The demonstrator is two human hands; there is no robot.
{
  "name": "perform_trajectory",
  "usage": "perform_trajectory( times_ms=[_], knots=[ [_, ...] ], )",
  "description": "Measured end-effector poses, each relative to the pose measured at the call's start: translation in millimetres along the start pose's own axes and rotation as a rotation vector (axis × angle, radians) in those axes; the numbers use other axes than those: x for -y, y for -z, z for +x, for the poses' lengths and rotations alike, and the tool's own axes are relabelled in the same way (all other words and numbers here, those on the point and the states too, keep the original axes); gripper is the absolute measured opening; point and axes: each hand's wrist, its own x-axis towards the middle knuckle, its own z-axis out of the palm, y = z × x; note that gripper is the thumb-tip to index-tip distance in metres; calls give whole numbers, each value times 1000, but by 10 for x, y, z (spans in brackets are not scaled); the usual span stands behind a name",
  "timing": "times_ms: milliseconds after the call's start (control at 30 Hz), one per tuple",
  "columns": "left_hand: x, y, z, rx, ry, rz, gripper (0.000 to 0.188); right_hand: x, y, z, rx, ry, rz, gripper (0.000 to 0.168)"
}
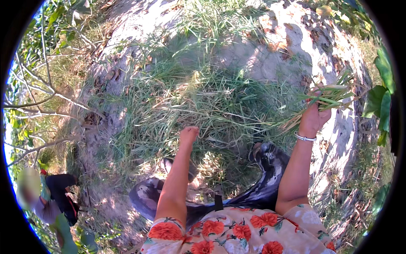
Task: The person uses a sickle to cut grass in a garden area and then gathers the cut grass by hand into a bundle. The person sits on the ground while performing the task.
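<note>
My right hand [312,119] is raised at the right, closed around a bundle of long green grass [336,96]. The bundle's leafy tops and straw-coloured stalks stick out on both sides of the fist, and a few long strands trail left towards the heap. A silver bangle [305,137] circles that wrist. Lower and nearer the middle, my left hand [189,134] is over the near edge of a loose heap of cut grass [203,98]. Its fingers look curled in; whether they grip any stalks is hidden.
My bent legs in patterned trousers [269,168] frame the near side of the heap. Bare branches [54,93] reach in from the left. Another person [60,197] crouches at the lower left. More grass [219,19] lies beyond, on sandy ground [247,60]. Broad leaves [380,98] edge the right.
</note>
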Motion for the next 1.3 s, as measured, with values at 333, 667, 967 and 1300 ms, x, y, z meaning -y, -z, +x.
perform_trajectory(
  times_ms=[333,667,967,1300],
  knots=[
    [1206,-85,386,-103,-88,442,24,146,-376,-345,197,-161,279,23],
    [-1076,516,-462,4,-441,-534,5,223,-423,-369,168,-204,256,24],
    [413,275,-66,323,-127,780,20,383,-458,-414,237,-258,269,21],
    [1405,-336,-363,641,-371,1756,20,182,-350,-454,393,-482,679,35]
  ],
)
